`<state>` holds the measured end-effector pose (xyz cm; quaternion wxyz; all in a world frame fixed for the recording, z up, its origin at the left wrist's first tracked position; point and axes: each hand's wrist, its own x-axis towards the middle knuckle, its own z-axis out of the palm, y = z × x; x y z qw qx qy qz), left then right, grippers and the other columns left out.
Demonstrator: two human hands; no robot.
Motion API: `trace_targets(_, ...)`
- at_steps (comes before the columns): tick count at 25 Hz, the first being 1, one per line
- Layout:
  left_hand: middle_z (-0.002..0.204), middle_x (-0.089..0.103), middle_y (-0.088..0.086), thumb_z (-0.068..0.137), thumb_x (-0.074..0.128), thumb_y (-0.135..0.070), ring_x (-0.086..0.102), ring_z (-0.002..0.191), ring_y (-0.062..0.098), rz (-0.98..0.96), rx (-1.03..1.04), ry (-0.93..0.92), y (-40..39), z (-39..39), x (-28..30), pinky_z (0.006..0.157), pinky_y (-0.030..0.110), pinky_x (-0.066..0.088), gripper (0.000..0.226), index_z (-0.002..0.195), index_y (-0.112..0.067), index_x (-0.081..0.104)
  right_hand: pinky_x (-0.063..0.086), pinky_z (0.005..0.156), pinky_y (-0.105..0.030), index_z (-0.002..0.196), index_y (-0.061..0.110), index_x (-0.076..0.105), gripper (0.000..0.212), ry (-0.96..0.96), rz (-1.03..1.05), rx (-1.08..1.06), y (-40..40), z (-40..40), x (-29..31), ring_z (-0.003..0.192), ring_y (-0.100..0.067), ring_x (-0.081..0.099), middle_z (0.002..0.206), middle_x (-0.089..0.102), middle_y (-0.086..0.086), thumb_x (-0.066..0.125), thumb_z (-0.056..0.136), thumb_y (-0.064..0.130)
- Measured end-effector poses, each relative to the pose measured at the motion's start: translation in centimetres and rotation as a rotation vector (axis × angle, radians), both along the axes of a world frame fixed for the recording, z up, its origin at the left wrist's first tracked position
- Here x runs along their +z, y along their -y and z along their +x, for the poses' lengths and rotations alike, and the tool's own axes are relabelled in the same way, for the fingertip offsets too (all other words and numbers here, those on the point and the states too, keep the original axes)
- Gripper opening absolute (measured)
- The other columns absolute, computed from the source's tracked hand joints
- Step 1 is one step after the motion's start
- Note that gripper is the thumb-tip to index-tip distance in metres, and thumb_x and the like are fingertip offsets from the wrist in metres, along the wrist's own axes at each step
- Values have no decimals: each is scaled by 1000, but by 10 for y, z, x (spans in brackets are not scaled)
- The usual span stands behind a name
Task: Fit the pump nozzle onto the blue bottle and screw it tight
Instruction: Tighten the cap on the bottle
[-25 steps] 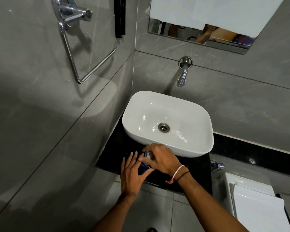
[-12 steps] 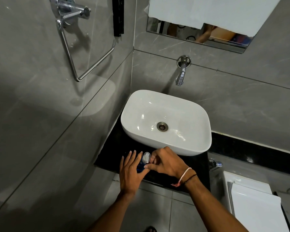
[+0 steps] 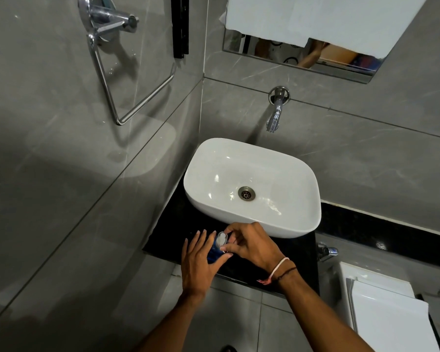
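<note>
A small blue bottle stands on the black counter just in front of the white basin. Only a strip of it shows between my hands. My left hand wraps it from the left, thumb across the front, fingers spread upward. A pale grey pump nozzle sits on top of the bottle. My right hand comes in from the right and pinches the nozzle's collar with thumb and fingertips. The joint between nozzle and bottle neck is hidden.
A white basin sits on the counter behind the hands, under a wall tap. A chrome towel ring hangs on the left wall. A white toilet cistern stands lower right beside a small chrome valve.
My right hand has turned on top of the bottle, uncovering the pale nozzle head. My left hand stays around the bottle. The view has shifted slightly.
</note>
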<state>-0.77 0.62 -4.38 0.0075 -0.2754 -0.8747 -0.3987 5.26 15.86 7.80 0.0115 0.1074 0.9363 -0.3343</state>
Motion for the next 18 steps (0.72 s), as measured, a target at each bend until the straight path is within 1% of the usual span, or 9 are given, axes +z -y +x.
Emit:
trace_targets(4,131,65,8,76,52,-77,53,130,24,-11,0,-14,0,0,3,117,51,31,81,134,-21,58,61,83,-25,122,18,66,51,-44,-116,-94,-1,6,-10,88,-11,72,96,74,0,81,81,46)
trace_targets(6,115,66,4,75,55,-74,59,113,21,1,26,-15,0,1,5,113,51,37,78,133,-23,59,60,91,-31,126,15,66,43,-52,-230,-226,-5,11,-21,95,-15,73,101,75,-5,73,91,40)
trace_targets(7,108,65,2,74,56,-74,58,106,19,13,37,-9,0,3,7,112,51,39,77,133,-24,59,59,96,-36,128,13,65,41,-4,-279,-290,-7,12,-27,99,-19,73,105,76,-9,70,94,36)
trace_targets(9,104,64,0,75,55,-74,59,101,18,8,31,-7,0,4,8,112,50,39,77,134,-24,58,58,100,-41,132,10,63,39,162,-430,-373,-4,13,-40,104,-27,73,111,75,-16,65,98,31)
trace_targets(10,105,65,0,75,54,-74,61,101,18,-4,19,-13,1,3,8,114,50,37,78,135,-24,58,59,97,-40,132,9,63,37,221,-549,-399,1,12,-46,103,-29,73,110,74,-17,63,100,29)
trace_targets(12,106,67,0,75,53,-73,63,103,18,-16,3,-18,4,-3,9,116,50,34,77,135,-24,57,60,85,-33,131,5,63,36,240,-714,-442,10,7,-52,95,-26,71,101,71,-15,61,101,25)
trace_targets(13,106,67,-1,75,55,-72,63,104,18,-17,1,-9,7,-8,9,116,50,33,77,135,-24,57,59,82,-31,130,4,63,36,227,-736,-457,13,2,-54,92,-24,70,99,71,-14,62,101,25)
trace_targets(16,105,70,-1,72,73,-62,64,103,20,-43,3,-19,19,-29,8,115,53,34,73,133,-24,59,59,88,-37,128,3,64,35,222,-766,-450,22,-20,-58,91,-23,69,97,70,-15,64,100,25)
trace_targets(18,103,71,1,69,79,-55,66,100,23,-69,23,-38,31,-47,7,111,56,38,72,131,-22,61,59,82,-31,129,3,64,37,237,-789,-433,31,-41,-59,90,-23,68,97,70,-15,64,99,25)
